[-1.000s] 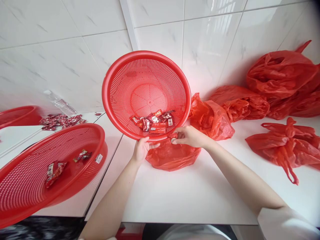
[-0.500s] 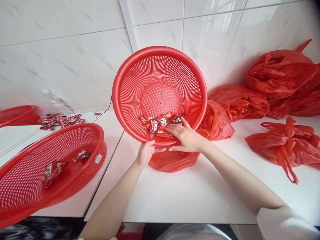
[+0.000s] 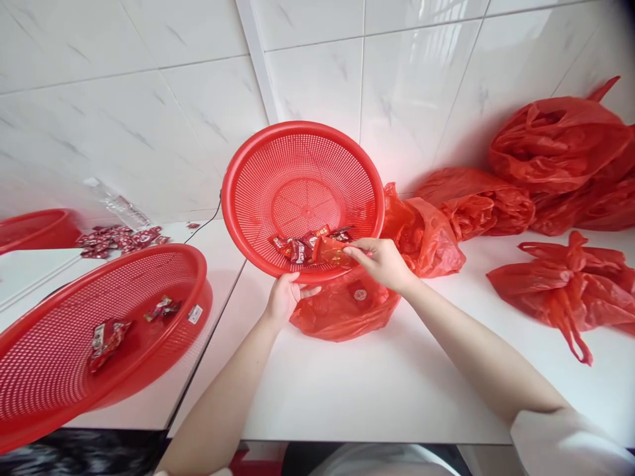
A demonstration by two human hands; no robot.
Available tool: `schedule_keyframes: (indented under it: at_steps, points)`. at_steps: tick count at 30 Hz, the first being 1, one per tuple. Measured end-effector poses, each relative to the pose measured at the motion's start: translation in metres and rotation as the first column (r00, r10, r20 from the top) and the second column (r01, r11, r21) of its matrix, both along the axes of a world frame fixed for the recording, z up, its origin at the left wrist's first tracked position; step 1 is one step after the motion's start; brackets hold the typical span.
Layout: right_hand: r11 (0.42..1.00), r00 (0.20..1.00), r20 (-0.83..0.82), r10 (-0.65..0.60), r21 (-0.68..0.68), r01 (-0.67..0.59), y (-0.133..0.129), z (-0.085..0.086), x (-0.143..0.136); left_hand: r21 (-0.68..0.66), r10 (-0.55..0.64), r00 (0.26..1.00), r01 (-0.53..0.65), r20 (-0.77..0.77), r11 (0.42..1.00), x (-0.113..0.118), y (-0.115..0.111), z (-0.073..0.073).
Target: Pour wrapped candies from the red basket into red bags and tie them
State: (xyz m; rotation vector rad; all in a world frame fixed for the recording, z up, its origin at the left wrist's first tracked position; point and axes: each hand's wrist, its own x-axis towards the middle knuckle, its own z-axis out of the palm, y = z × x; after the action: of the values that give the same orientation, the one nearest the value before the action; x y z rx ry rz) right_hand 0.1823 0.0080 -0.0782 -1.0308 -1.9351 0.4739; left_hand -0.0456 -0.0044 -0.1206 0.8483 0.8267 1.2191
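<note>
A round red mesh basket (image 3: 305, 142) is tilted toward me above the white table, with several small red packets (image 3: 297, 250) gathered at its lower edge. My left hand (image 3: 285, 297) grips the basket's near rim, thumb on top. Between the thumb and fingers of my right hand (image 3: 381, 261) is a flat red packet with gold marks (image 3: 333, 254), at the basket's lower right. Below the rim lies an open red plastic bag (image 3: 342, 317), with a round pale mark showing in it.
On the left stands a larger red basket (image 3: 191, 277) with a few packets inside. Behind it are a pile of small red packets (image 3: 122, 239) and a clear bottle (image 3: 116, 203). Several filled red bags (image 3: 555, 142) line the wall at right; a knotted one (image 3: 570, 284) sits nearer.
The tilted basket has dropped lower and slightly left, uncovering more of the bag. My right hand has gone from spread over the packets to pinching the flat red one.
</note>
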Motion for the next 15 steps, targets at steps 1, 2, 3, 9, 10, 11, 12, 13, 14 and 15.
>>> schedule_keyframes:
  at_steps: [1,2,3,9,10,11,12,13,14,15]
  points:
    - [1.0,1.0,-0.022,-0.014,-0.026,0.013,-0.0002,0.0018,0.0013,0.002,0.01,1.0,-0.01,0.002,1.0,-0.0014,0.0014,-0.0006]
    - [0.999,0.999,-0.026,-0.021,-0.047,0.019,-0.0002,0.0033,0.0026,0.004,0.018,1.0,-0.018,0.003,1.0,-0.0028,0.0029,-0.0012]
    - [0.998,0.999,-0.022,-0.023,-0.062,0.022,-0.0001,0.0045,0.0038,0.004,0.027,1.0,-0.027,0.0,1.0,-0.0042,0.0043,-0.0019]
    - [0.978,0.979,-0.202,0.013,-0.2,-0.054,0.0021,0.0031,0.0033,-0.008,0.079,0.997,-0.079,-0.021,0.997,-0.0096,0.0105,-0.0045]
    - [0.964,0.956,-0.295,0.004,-0.252,-0.081,0.0025,0.0026,0.0025,-0.008,0.08,0.997,-0.08,-0.016,0.997,-0.01,0.0109,-0.0047]
    - [0.941,0.919,-0.395,-0.012,-0.315,-0.124,0.0029,0.0024,0.0018,-0.009,0.079,0.997,-0.079,-0.01,0.997,-0.0104,0.0112,-0.0048]
    - [0.905,0.871,-0.49,-0.033,-0.384,-0.182,0.0031,0.0026,0.0013,-0.008,0.078,0.997,-0.078,-0.005,0.997,-0.0106,0.0113,-0.0048]
    - [0.858,0.82,-0.57,-0.055,-0.447,-0.253,0.0032,0.0031,0.0011,-0.007,0.076,0.997,-0.076,0.0,0.997,-0.0108,0.0113,-0.0047]
    - [0.805,0.773,-0.63,-0.075,-0.496,-0.326,0.0033,0.0038,0.001,-0.004,0.073,0.997,-0.073,0.003,0.997,-0.0108,0.0111,-0.0045]
    - [0.755,0.737,-0.67,-0.087,-0.528,-0.39,0.0033,0.0045,0.0013,-0.002,0.069,0.998,-0.069,0.006,0.998,-0.0107,0.0109,-0.0042]
